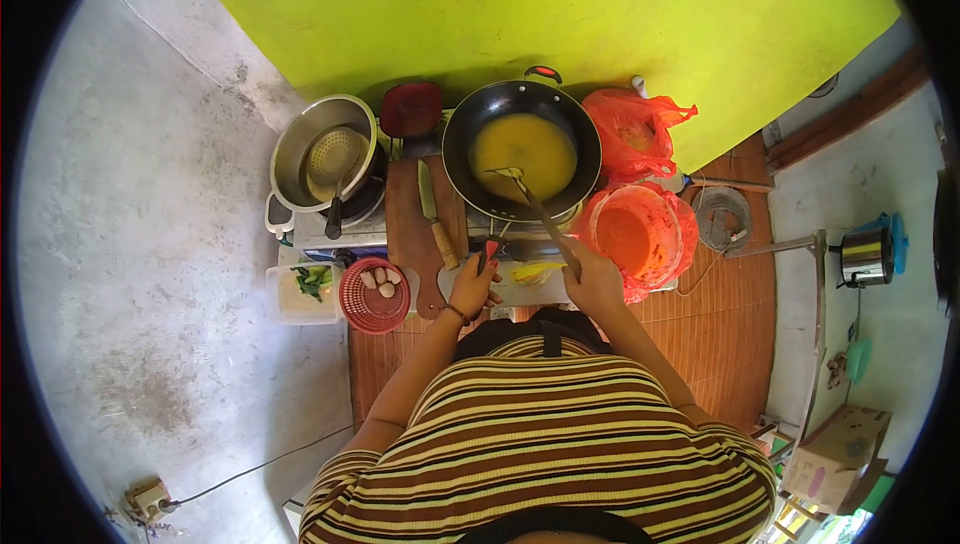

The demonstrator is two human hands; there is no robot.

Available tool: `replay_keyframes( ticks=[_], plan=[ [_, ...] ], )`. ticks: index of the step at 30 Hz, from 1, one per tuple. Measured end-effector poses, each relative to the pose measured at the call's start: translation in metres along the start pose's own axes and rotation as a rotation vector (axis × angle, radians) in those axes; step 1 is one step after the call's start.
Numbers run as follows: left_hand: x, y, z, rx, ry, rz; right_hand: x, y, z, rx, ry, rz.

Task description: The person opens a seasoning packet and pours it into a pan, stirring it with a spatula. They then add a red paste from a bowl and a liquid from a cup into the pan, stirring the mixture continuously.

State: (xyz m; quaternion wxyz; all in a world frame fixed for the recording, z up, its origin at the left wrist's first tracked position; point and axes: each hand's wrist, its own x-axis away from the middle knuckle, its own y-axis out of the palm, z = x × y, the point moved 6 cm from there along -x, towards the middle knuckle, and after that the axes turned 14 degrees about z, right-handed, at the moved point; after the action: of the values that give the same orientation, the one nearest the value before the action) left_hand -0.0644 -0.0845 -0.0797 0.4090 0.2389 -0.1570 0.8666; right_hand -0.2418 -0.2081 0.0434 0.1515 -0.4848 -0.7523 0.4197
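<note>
A black wok [457, 159] holds yellowish liquid [530, 139]. My left hand [470, 286] is wrapped round the wok's red and black handle [491, 249] on the near side. In my right hand [596, 284] is the long handle of a spatula [541, 212], tilted so that its head dips into the liquid. Left of the wok a knife [428, 194] with a wooden handle lies on a wooden cutting board [405, 214]. Something yellow [535, 272] rests on the counter between my hands, too small to name.
A steel pot [287, 159] with a skimmer [334, 156] stands left. Nearby are a red basket [372, 316] of bulbs and a plastic container [290, 306] with greens. Right of the wok sit a red plastic bag [625, 129] and a bag-lined tub [680, 234] of orange-red contents.
</note>
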Motion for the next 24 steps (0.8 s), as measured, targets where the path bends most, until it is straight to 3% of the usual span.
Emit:
replay_keyframes(
  ticks=[6,12,18,21,24],
  plan=[
    [0.004,0.001,0.004,0.046,-0.045,-0.018,0.0,-0.017,0.005,0.047,-0.129,0.023],
    [0.003,0.001,0.0,0.068,-0.04,-0.05,0.007,-0.037,0.004,0.084,-0.13,-0.018],
    [0.004,0.002,0.004,0.069,-0.039,-0.044,0.001,-0.025,0.004,0.102,-0.089,-0.05],
    [0.003,0.002,0.002,0.062,-0.047,-0.037,-0.01,-0.023,0.002,-0.053,-0.095,0.016],
    [0.001,0.002,-0.001,0.043,-0.049,-0.035,-0.026,-0.02,0.011,-0.116,0.078,0.015]
  ],
)
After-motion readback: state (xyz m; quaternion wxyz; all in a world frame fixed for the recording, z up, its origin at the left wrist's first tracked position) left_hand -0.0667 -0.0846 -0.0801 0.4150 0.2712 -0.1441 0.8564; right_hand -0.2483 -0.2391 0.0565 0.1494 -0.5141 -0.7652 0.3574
